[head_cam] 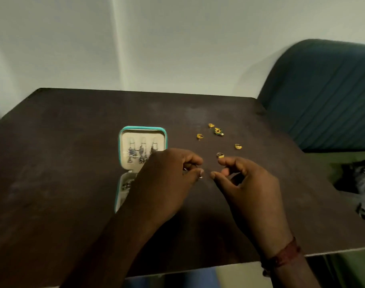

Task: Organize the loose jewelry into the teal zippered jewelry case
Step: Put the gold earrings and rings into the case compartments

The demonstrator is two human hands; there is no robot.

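Observation:
The teal zippered jewelry case (143, 128) lies open on the dark table, and silver earrings (135, 152) hang in its cream lid. My left hand (167, 181) covers most of the lower tray and pinches a small silver piece (201, 176) between thumb and fingers. Just right of it, my right hand (248, 190) hovers with its fingers loosely curled; thumb and forefinger are apart and I see nothing held. Loose on the table beyond the hands are three gold rings (199, 136) (211, 125) (238, 146), a green-and-gold earring (218, 131), and a darker ring (220, 155) by my right forefinger.
The table (73, 142) stands against a pale wall. A teal upholstered chair (323, 96) is at the right rear, and a dark bundle (358, 179) lies off the table's right edge. The table's front edge runs just below my wrists.

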